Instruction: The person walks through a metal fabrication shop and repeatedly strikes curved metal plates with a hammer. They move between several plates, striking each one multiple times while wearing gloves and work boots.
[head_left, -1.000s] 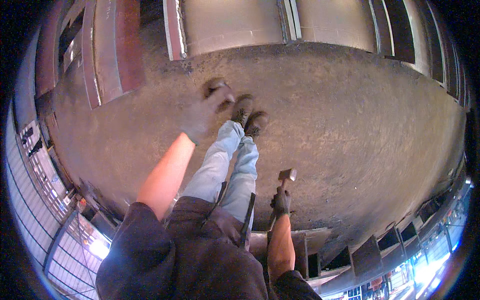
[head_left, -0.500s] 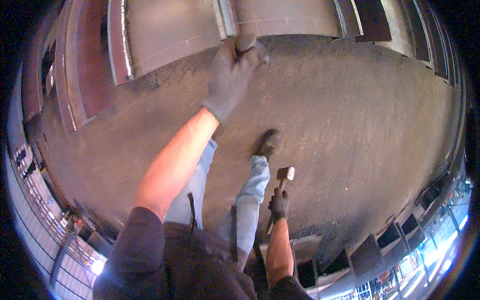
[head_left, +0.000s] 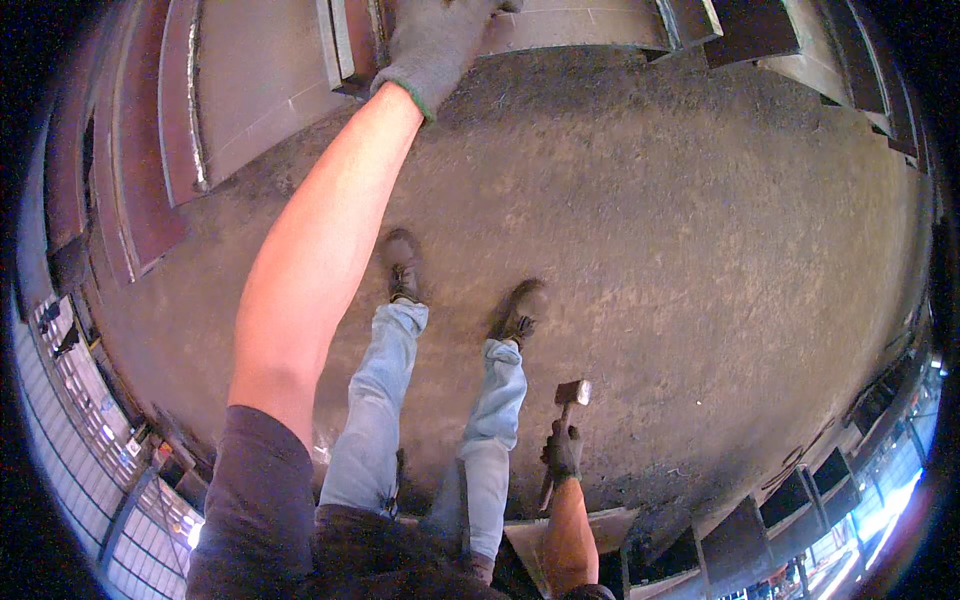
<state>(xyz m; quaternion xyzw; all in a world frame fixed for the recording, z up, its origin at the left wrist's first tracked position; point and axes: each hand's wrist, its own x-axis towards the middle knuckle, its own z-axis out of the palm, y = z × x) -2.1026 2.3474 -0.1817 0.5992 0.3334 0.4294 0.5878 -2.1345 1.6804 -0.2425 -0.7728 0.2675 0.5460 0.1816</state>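
1. Right hand [head_left: 563,450] wraps a hammer [head_left: 572,393], head jutting ahead of the fist, handle end behind.
2. Left hand [head_left: 432,48], outstretched, is nearer the metal panels [head_left: 580,27] flanking it; I cannot tell its grip.

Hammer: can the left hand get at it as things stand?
Probably not from there: the left hand is stretched out at the panels along the top edge, while the hammer is low on the right, gripped by the right hand.
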